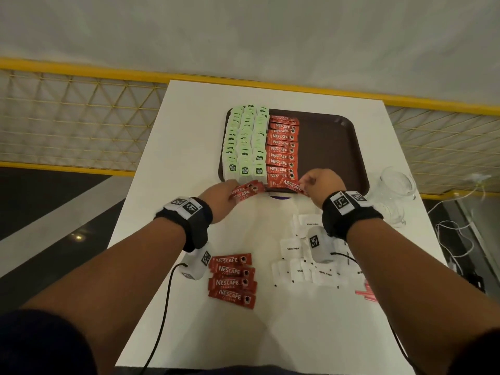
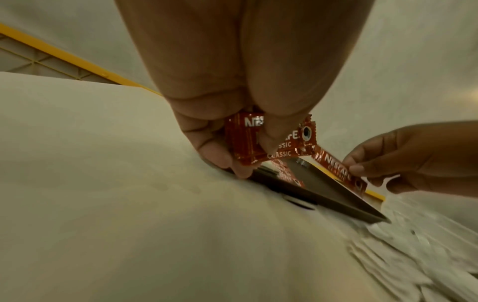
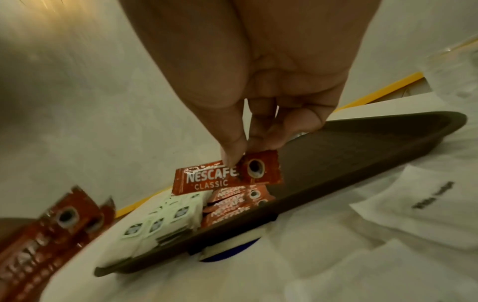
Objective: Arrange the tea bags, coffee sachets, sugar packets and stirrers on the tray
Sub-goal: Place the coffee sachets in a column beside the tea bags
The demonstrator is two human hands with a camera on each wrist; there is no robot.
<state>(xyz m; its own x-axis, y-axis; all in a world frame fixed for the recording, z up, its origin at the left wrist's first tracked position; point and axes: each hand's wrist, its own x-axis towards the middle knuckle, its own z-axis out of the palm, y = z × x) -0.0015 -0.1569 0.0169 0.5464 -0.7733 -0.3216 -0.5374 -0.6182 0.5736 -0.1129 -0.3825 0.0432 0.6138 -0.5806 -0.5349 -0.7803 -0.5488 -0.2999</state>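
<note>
Tea bags: three green rows filling tray's left side.
Left hand: fingers curled round a small sachet bunch, at tray's near edge.
Tray: brown, on white table; red coffee column beside tea.
Right hand: pinching one sachet above column's near end.
Sugar: loose on table, near right.

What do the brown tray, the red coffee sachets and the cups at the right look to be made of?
Tray: probably moulded plastic, matt dark brown, with rounded corners and a raised rim.
Coffee sachets: likely foil-lined plastic film; glossy, crinkled, with crimped ends.
Cups: clear, either glass or plastic; the look leaves it open.
</note>
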